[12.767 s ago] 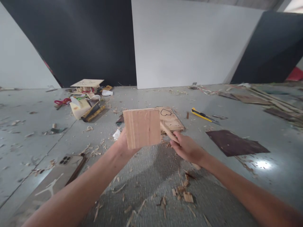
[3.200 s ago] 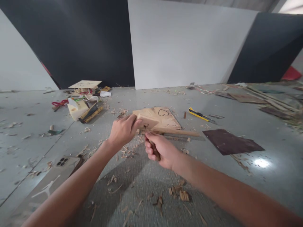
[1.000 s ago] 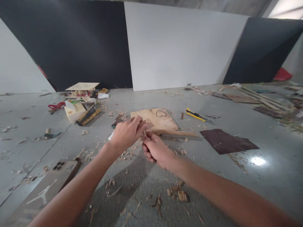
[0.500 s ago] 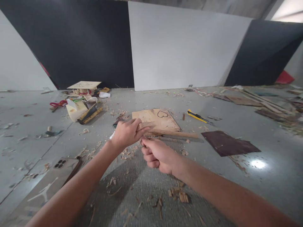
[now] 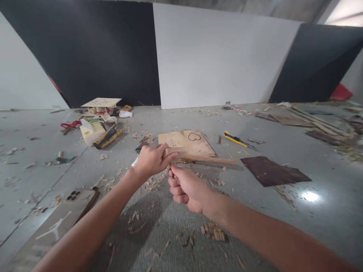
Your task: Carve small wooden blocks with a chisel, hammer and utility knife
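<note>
Two hands meet over one small block amid wood shavings

From the head camera, our only view, we see the left hand [image 5: 150,160] gripping a wooden block [image 5: 177,150] in front of the near edge of a board [image 5: 185,140]; whether the two touch, we cannot tell. The right hand [image 5: 187,187] is clenched just to the near side, its contents too hidden for us to name. We judge that steady work calls for a firm left grip, short controlled strokes, and the left thumb kept out of the right hand's line.

Our count: two hands, one block and one board bearing one dark heart outline [image 5: 194,136]. One stick [image 5: 217,160] lies to the right of the hands, one yellow knife [image 5: 236,139] farther off, and one dark sheet [image 5: 275,171] at right. What looks like one phone [image 5: 64,209] lies near left. The shavings [image 5: 153,183] are too many for us to count.
</note>
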Motion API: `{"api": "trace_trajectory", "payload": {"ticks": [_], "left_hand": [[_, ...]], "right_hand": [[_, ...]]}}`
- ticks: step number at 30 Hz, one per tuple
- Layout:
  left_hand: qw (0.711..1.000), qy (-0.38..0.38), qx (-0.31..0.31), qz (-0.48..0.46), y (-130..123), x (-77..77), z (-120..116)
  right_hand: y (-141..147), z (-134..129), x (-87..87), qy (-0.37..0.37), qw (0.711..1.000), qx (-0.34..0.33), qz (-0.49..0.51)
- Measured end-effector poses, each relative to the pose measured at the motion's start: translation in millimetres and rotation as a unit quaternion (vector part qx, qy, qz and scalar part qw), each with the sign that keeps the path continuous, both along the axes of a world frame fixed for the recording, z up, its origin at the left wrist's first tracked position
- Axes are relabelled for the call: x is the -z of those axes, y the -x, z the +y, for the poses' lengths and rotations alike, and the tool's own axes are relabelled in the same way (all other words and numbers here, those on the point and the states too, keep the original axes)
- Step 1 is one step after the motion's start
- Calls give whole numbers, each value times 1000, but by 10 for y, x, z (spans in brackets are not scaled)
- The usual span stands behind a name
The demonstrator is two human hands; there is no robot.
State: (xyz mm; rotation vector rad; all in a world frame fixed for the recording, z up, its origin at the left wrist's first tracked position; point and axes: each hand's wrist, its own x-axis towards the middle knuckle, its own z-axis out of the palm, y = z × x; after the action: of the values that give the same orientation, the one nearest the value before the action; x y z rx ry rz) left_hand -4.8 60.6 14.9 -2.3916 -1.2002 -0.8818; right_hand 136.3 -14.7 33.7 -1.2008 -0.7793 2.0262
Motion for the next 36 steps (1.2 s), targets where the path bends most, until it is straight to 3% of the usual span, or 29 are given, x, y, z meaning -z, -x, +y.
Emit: {"api": "trace_trajectory", "payload": {"ticks": [4, 11, 17, 25, 28, 32, 36], "left_hand": [[999, 38, -30, -24, -49, -4, 6], [998, -36, 38, 26, 46, 48, 36], [999, 40, -22, -22, -59, 15, 13], [992, -101, 68, 13, 96, 93, 57], [995, -71, 65, 2, 51, 58, 32], [997, 23, 5, -73, -42, 54, 6], [997, -47, 50, -40, 17, 138, 52]], "right_hand": [[34, 9, 53, -29, 998, 40, -33], [-10, -4, 5, 34, 999, -7, 25], [50, -1, 78, -23, 998, 51, -36], [-40, -21, -71, 52, 997, -27, 50], [-13, -41, -24, 14, 1000, -15, 11], [58, -62, 58, -59, 995, 52, -57], [48, -60, 27, 11, 1000, 19, -17]]}}
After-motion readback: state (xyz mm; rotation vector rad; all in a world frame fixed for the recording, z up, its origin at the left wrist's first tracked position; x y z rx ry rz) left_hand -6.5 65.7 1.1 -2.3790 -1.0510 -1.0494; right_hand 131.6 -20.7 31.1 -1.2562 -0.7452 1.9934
